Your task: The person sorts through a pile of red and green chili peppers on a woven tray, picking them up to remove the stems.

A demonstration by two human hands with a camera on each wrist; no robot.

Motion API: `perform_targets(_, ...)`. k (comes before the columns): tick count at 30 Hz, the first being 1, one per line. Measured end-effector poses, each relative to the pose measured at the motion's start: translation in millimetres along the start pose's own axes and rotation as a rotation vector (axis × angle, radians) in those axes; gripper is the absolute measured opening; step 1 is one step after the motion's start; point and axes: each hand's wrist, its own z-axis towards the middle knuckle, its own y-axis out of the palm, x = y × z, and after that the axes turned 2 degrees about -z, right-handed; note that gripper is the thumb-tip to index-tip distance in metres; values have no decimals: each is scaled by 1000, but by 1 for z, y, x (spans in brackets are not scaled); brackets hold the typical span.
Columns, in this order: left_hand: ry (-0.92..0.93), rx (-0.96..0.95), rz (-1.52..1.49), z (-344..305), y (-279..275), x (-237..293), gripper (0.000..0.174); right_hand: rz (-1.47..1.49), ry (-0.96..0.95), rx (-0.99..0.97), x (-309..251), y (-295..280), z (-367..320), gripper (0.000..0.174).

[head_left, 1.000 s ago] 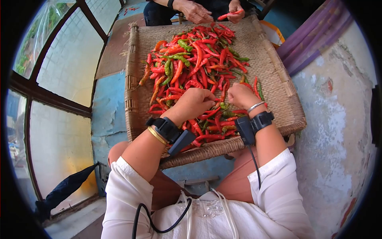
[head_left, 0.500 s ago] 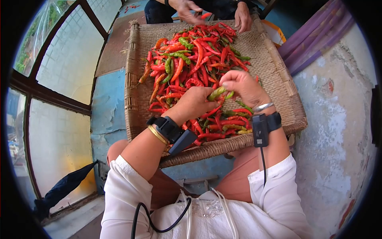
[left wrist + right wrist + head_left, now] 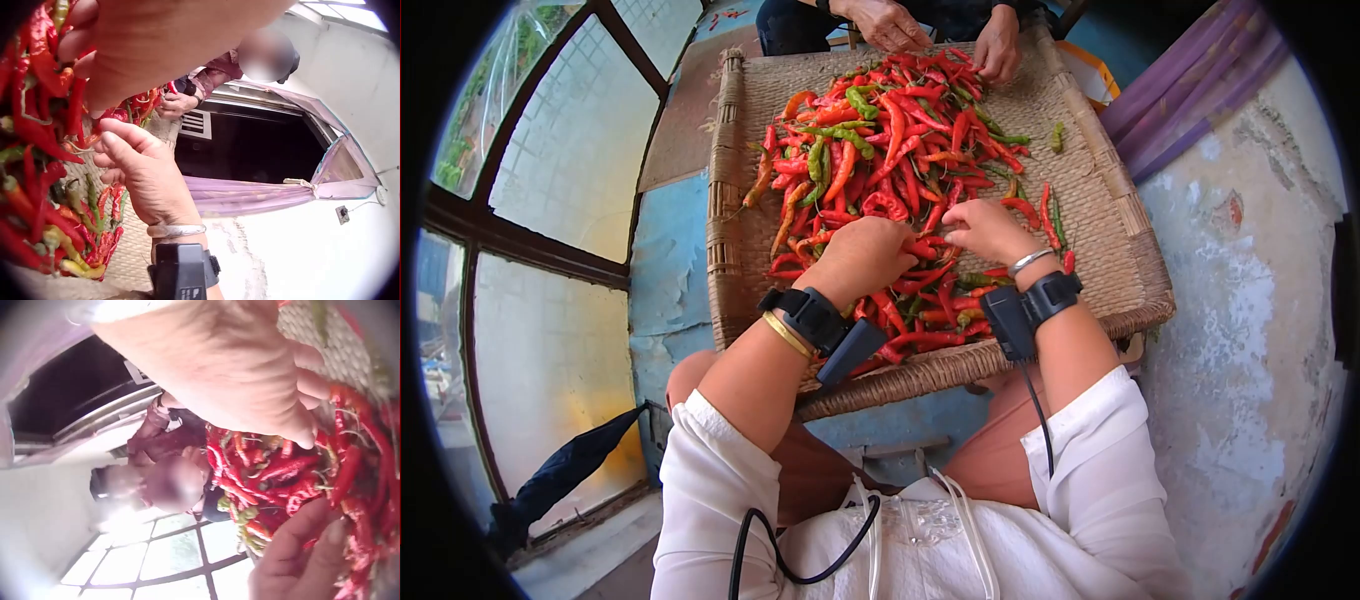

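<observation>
I watch both grips low in the heap of chillies, which lies in the woven tray on the person's knees. The left grip is curled, knuckles up, with its fingers down among the red ones, and I cannot tell if it has one pinched. The right grip is just beside it with its fingers loosely bent. Their tips touch the red chillies and nothing is lifted. I think the first thing that could go wrong is a spill: the chillies under the wrists lie close to the near rim, so a hard pull toward the body could drag some over it and onto the lap. The tray sits on knees and not on a flat surface, so a heavy push on one side could tip it. The stalks are thin and tangled, so a quick tug could snap one or bring up a whole bunch. For room, the best spot is the bare weave on the right side, where only a few loose chillies and one green chilli lie. The far edge is busy — another person's hands work there. The wall stands close on the right and the window close on the left.
</observation>
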Motion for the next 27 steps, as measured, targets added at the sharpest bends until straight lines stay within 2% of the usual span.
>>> perform_targets(1, -1, -2, 2, 0, 1, 0, 28, -204, -26, 17, -5, 3, -1, 25)
perform_targets(5, -18, 15, 52, 0, 1, 2, 31, -314, 14, -95, -14, 3, -4, 24)
perform_targets(9, -54, 25, 130, -2, 0, 4, 32, -316, -30, -26, -14, 12, -5, 20)
perform_targets(12, -99, 60, 196, -1, 2, 2, 32, -226, 51, -63, -17, 7, -2, 18)
perform_targets(14, -104, 64, 222, 0, -1, 1, 30, 59, -17, 10, -16, 5, 0, 15)
perform_targets(16, -106, 67, 246, 0, 0, -1, 28, 151, -58, 48, -19, 4, 1, 14)
perform_targets(18, 116, 296, 11, 0, 2, -4, 23, 240, -98, 87, -25, -2, -1, 13)
perform_targets(20, 150, 340, -11, 0, 2, -2, 22, 593, -50, 59, -33, -11, -5, 9)
perform_targets(21, 184, 384, -33, -1, 2, -2, 21, 592, -51, 56, -39, -18, -8, 9)
perform_targets(24, 196, 339, -9, 1, 0, -5, 22, 851, 28, 148, -40, -34, -13, 11)
perform_targets(25, 196, 340, -10, 2, 0, -7, 22, 849, 28, 148, -34, -40, -14, 11)
perform_targets(27, 129, 214, 5, 5, 1, -9, 23, 1131, 0, 352, -27, -52, -15, 15)
